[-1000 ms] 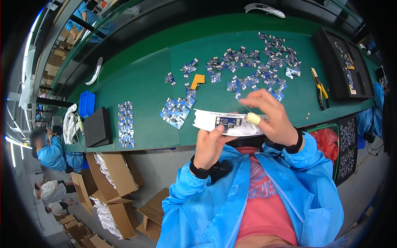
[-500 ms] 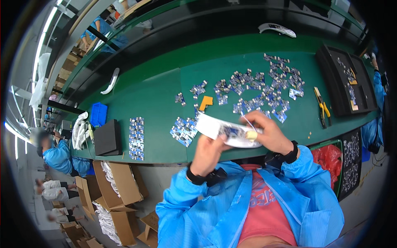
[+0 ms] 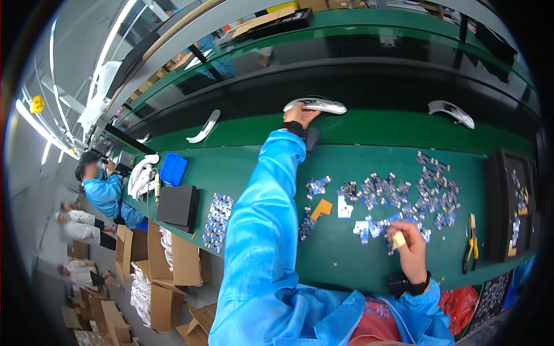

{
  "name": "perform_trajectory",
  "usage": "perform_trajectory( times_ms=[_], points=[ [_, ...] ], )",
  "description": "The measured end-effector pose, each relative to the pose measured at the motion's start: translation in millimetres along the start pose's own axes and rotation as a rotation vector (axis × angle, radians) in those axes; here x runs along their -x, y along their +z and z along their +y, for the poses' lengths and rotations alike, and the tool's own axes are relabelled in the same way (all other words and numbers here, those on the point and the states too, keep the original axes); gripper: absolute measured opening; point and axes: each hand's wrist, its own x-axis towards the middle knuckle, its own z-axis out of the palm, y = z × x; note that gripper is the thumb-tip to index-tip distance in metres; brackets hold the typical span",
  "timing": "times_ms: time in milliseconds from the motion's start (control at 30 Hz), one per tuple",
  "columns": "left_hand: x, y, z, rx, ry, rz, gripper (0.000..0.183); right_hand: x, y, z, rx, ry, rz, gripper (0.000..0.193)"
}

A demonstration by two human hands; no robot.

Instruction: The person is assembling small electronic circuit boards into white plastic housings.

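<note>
At the far side of the bench, my left hand reaches out over the dark strip with its fingers on a white curved plastic housing. Part of the housing is hidden by the hand. My right hand is low over the near edge of the scattered blue circuit boards. Its fingers are curled in, and a pale yellow cover shows at the thumb tip. Whatever lies between those fingers is too small to name. A flat yellow piece rests left of the boards.
More white housings lie at the far side, one left and one right. Yellow-handled pliers sit beside a black tray. Left are a row of boards, a black box, a blue bin and a person.
The white housing has gone from between both hands near my chest to the far side in my left hand. My right hand has moved right and down, away from it.
</note>
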Motion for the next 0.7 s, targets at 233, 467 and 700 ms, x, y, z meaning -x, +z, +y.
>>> perform_trajectory(
  times_ms=[233, 467, 700],
  points=[
    [5, 0, 15, -0.278, -0.226, 0.019, 0.040, -3, -7, -3, 0.040, 0.054, 0.073, 0.020],
    [30, -134, 152, -2.216, 0.681, 0.576, 0.023, -5, -3, -1, 0.116, 0.074, 0.134, 0.017],
    [28, -268, 251, -2.627, 0.519, 0.962, 0.034, -23, 6, 9, 0.138, 0.051, 0.206, 0.012]
  ],
)
